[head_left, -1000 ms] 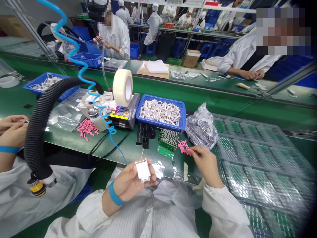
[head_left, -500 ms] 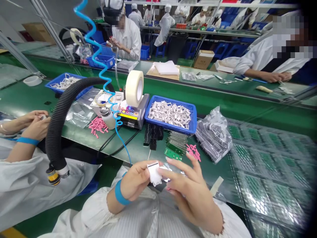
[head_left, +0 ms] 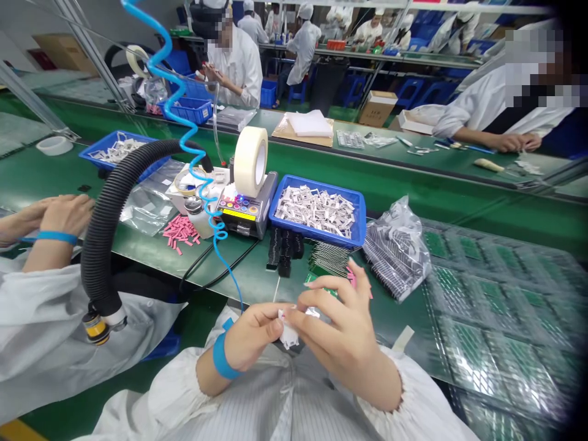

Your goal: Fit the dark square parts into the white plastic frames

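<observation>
A small white plastic housing (head_left: 288, 335) is held up in front of my chest. My left hand (head_left: 248, 340) pinches it from the left between thumb and fingers; a blue band circles that wrist. From the right, the fingers of my right hand (head_left: 346, 343) press on the housing's upper part and cover much of it. The other right fingers are raised and spread. A hint of pink shows at the housing's top edge, too small to name. Just beyond my hands lie green circuit boards (head_left: 327, 258) and pink strips (head_left: 351, 275), partly hidden by my right fingers.
A blue bin (head_left: 364, 214) of white frames stands behind black connector strips (head_left: 285, 251). Left of it, a tape roll (head_left: 245, 162) sits on a grey device (head_left: 250, 223). A bag of dark parts (head_left: 397, 251) and trays of boards (head_left: 487, 294) lie right. A black hose (head_left: 98, 239) arches beside a co-worker's hands (head_left: 64, 220).
My right fingers have moved left onto the top of the housing, covering more of it. The housing has tilted. The co-worker's hands at left have shifted slightly up.
</observation>
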Available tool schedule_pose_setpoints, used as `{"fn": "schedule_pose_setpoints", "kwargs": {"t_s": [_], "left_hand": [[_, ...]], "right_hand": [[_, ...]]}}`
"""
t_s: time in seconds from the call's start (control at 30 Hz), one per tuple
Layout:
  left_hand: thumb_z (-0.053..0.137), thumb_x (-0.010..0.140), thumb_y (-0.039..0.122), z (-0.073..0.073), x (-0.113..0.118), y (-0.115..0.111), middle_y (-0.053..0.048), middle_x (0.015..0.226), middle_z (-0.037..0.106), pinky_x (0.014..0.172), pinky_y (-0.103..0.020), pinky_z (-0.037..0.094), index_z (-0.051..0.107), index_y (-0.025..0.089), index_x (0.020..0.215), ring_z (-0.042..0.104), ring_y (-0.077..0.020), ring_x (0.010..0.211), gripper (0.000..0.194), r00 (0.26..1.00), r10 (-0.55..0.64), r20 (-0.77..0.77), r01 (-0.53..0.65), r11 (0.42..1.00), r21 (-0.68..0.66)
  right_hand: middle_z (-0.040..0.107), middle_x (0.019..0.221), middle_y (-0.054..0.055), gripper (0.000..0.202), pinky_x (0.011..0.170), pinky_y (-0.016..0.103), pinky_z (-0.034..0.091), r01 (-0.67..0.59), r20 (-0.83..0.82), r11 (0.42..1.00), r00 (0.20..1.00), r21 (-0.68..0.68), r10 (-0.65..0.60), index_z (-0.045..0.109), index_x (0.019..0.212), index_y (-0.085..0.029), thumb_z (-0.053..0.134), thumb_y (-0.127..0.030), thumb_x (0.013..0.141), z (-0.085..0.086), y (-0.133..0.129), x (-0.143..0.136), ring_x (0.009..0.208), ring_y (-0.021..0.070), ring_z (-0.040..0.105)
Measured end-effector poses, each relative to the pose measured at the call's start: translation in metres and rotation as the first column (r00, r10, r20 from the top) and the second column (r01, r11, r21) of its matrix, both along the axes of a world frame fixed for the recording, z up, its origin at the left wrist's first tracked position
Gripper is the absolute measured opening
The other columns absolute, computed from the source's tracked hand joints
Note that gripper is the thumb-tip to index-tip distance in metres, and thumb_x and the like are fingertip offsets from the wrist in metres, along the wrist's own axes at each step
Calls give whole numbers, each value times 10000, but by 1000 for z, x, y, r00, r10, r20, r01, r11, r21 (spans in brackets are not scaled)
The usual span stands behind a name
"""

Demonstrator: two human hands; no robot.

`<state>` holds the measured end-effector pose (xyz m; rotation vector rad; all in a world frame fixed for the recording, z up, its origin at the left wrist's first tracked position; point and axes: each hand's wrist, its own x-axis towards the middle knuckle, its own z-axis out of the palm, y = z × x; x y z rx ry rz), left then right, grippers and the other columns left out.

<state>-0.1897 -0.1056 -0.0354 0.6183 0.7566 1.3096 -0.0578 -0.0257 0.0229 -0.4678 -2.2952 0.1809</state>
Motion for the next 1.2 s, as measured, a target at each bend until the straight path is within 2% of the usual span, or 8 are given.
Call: {"fn": "schedule_pose_setpoints", "kwargs": {"t_s": [0.13, 0.23, 0.3, 0.53, 0.67, 0.87, 1.07, 1.2], "left_hand": [[613, 742, 497, -5, -10, -3, -37, 717, 645, 649, -250, 389, 733, 174, 840, 522, -129, 660, 359, 994, -5, -106, 9, 999, 34], [587, 777, 467, -8, -23, -6, -58, 749, 659, 670, -253, 401, 739, 154, 838, 548, -141, 695, 353, 965, -77, -250, 90, 995, 43], [597, 773, 459, -9, -28, -8, -63, 743, 664, 666, -249, 406, 742, 147, 817, 556, -138, 683, 347, 959, -113, -259, 126, 991, 34], [635, 674, 579, -7, -28, -8, -57, 597, 647, 566, -254, 435, 712, 115, 954, 567, -137, 540, 548, 967, -241, 80, 242, 970, -5], [499, 801, 546, 1, -39, -14, -108, 843, 700, 695, -311, 485, 648, 146, 1105, 625, -195, 764, 524, 954, -7, -300, 11, 1000, 11], [567, 818, 243, 5, -51, -36, -59, 1061, 675, 1042, -482, 306, 554, 290, 1225, 591, -209, 977, 410, 261, 528, -809, -35, 842, 538], [604, 767, 146, -13, -59, -52, -73, 1166, 661, 1096, -461, 219, 634, 293, 1124, 559, -274, 1116, 388, 465, 470, -751, -324, 879, 350], [688, 689, 154, -27, -75, -63, -41, 1081, 706, 1132, -455, 149, 707, 303, 973, 596, -261, 1073, 322, 585, 490, -646, -494, 847, 195]], "right_hand": [[592, 778, -4, 120, 943, 479, 349, -152, -99, 880, 988, -450, 119, 677, 713, -255, 617, -252, 817, -20, 4, -10, 813, 163, 547], [563, 847, 13, 152, 728, 327, 475, -290, -221, 462, 955, -838, 198, 675, 845, -254, 606, -387, 816, -35, 5, -15, 780, 147, 570], [562, 875, 20, 196, 700, 298, 477, -333, -265, 327, 935, -884, 236, 660, 945, -257, 576, -397, 837, -38, 5, -16, 789, 143, 569], [589, 982, 40, 321, 845, 354, 414, -467, -60, 591, 814, -657, 577, 641, 1089, -309, 563, -471, 823, -20, 19, -13, 936, 175, 515], [583, 828, 34, 387, 774, 368, 391, -397, -28, 746, 891, -534, 453, 658, 992, -262, 525, -565, 792, -21, 21, -18, 828, 180, 507], [600, 825, 38, 363, 750, 362, 379, -249, 23, 859, 957, -447, 289, 635, 912, -201, 534, -534, 809, -18, 9, -33, 791, 177, 519], [609, 840, 51, 241, 741, 349, 405, -123, 196, 845, 946, -521, 259, 654, 840, -176, 628, -412, 793, -25, -8, -70, 807, 183, 518], [593, 808, 41, 182, 726, 315, 418, -88, 176, 699, 939, -710, 297, 660, 758, -168, 699, -344, 739, -47, -24, -102, 788, 168, 525]]}}
